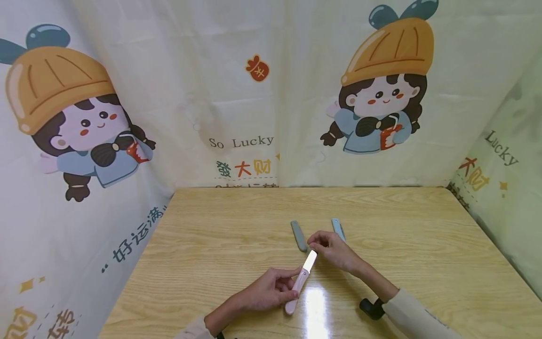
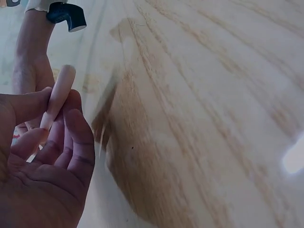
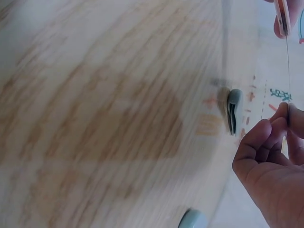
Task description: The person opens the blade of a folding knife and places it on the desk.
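Observation:
A pink folding knife handle [image 1: 298, 288] lies in my left hand [image 1: 282, 285], whose thumb and fingers curl round it low over the wooden table [image 1: 203, 245]. Its white blade [image 1: 310, 260] sticks out toward my right hand [image 1: 318, 243], which pinches the blade's tip. In the left wrist view the pink handle [image 2: 59, 95] crosses my left hand's fingers [image 2: 71, 137]. The right wrist view shows the blade [image 3: 288, 61] edge-on, running up from my right hand's fingertips [image 3: 278, 121].
Two shut folding knives lie just beyond the hands: a grey-green one [image 1: 298, 235] [image 3: 233, 110] and a blue one [image 1: 338, 228]. Cartoon-printed curtains [image 1: 237, 94] wall in the table on three sides. A black wrist mount [image 1: 371, 308] sits on my right forearm.

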